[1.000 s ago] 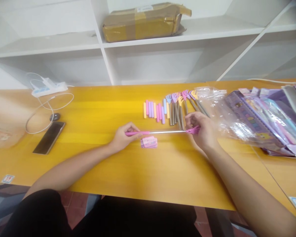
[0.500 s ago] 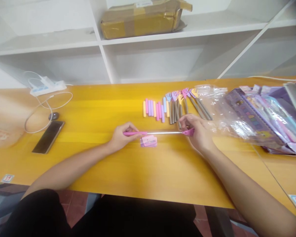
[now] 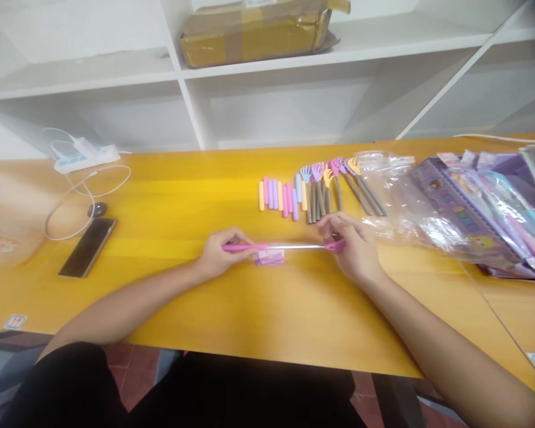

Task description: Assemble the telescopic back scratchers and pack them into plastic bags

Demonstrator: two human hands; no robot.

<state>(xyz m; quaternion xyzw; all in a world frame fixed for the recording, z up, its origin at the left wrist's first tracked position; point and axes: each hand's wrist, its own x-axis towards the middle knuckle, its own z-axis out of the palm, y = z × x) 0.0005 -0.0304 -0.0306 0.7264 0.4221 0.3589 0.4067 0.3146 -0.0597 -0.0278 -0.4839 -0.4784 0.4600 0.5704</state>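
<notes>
A pink back scratcher (image 3: 294, 246) with a silver rod lies level between my hands. My left hand (image 3: 224, 252) pinches its pink handle. At the other end, my right hand (image 3: 350, 246) holds it by the pink claw-shaped head, which the fingers partly cover. Just under the rod lies a small stack of pink cards (image 3: 270, 257). Beyond it, several coloured handle sleeves (image 3: 279, 196) stand in a row on the table. Several metal rods with coloured claw heads (image 3: 318, 193) lie to their right, close to my right hand.
Clear plastic bags (image 3: 396, 196) lie beside a purple display box (image 3: 468, 214) with packaged items on the right. At left are a dark phone (image 3: 88, 248), a mouse (image 3: 97, 209), and a power strip (image 3: 87, 156) with a white cable. A cardboard box (image 3: 258, 35) sits on the white shelf.
The scratcher has moved slightly towards me and a little left at its claw end. Its silver rod looks shorter between my hands. My right hand has shifted slightly down.
</notes>
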